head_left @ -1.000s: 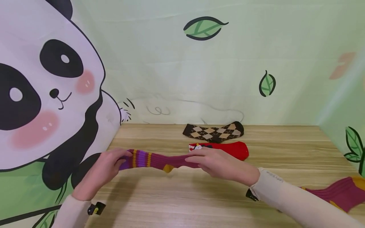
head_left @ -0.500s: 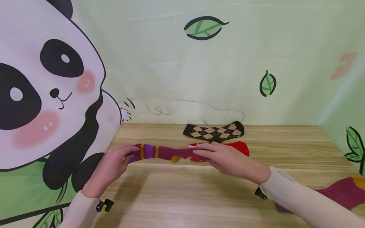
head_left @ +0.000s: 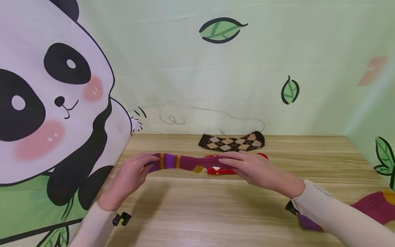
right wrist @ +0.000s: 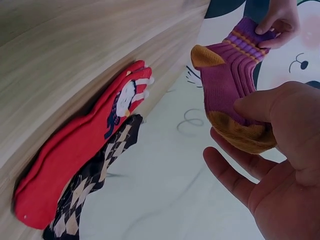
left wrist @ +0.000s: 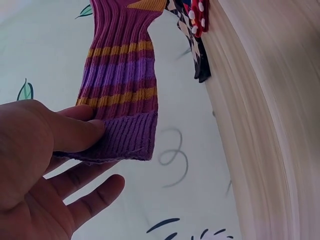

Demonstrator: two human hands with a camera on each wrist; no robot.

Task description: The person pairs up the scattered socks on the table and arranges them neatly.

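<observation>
A ribbed maroon sock (head_left: 188,163) with purple and yellow stripes and a yellow heel is stretched sideways in the air between both hands. My left hand (head_left: 133,174) pinches its purple cuff (left wrist: 131,135) between thumb and fingers. At the other end, my right hand (head_left: 259,169) pinches the yellow toe (right wrist: 235,131), thumb on one side and fingers behind. In the head view the toe is hidden under the right fingers. Behind the sock lies a red sock (right wrist: 80,150) with a white cartoon figure, partly covered by the right hand in the head view.
A black and tan argyle sock (head_left: 231,143) lies along the back of the wooden table (head_left: 197,212), beyond the red one. Another maroon sock (head_left: 373,207) rests at the right, partly behind the right sleeve (head_left: 342,216). Printed cloth walls (head_left: 172,68) enclose the back and sides.
Both hands have carried the maroon striped sock to the right and slightly toward the back, so it now overlaps the red sock in the head view. The other socks stay put.
</observation>
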